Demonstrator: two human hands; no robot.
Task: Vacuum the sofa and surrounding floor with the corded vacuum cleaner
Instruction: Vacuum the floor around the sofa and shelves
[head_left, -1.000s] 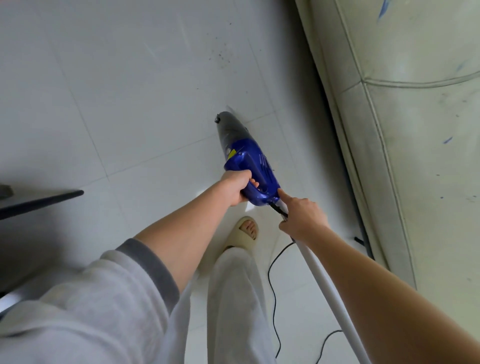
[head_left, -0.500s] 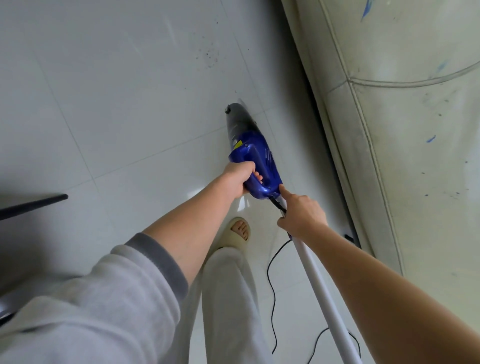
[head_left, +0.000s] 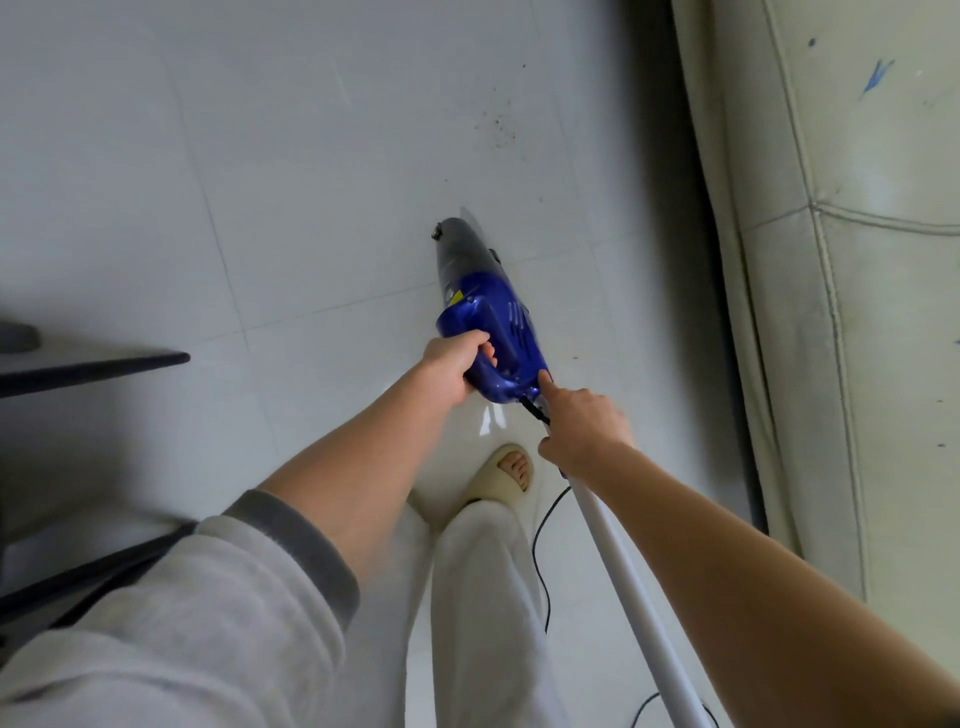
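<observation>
**Both hands on the blue vacuum, mid-frame over the tile floor**

Left hand clenched around the loop handle of the blue vacuum cleaner, fingers curled through the opening and wrapped tight. Right hand grasping the white tube just behind the motor body, index finger extended forward and touching the blue casing, remaining fingers folded round the tube. Vacuum cleaner at frame centre, smoky grey dust cup pointing toward the top of the frame, angled down at the pale tiled floor. White tube running from the right hand down to the bottom edge, right of centre. Black cord leaving the rear of the blue body, trailing down the floor between the trouser leg and the tube, looping again near the bottom edge. Scatter of dark crumbs on the tiles above the nozzle, well apart from it. Cream sofa filling the right side of the frame, seams and blue pen marks visible, dark gap along its base. Beige slipper with toes showing, just below the hands. Grey sleeve pushed up the left forearm, lower left. Dark furniture edges at the left margin.
</observation>
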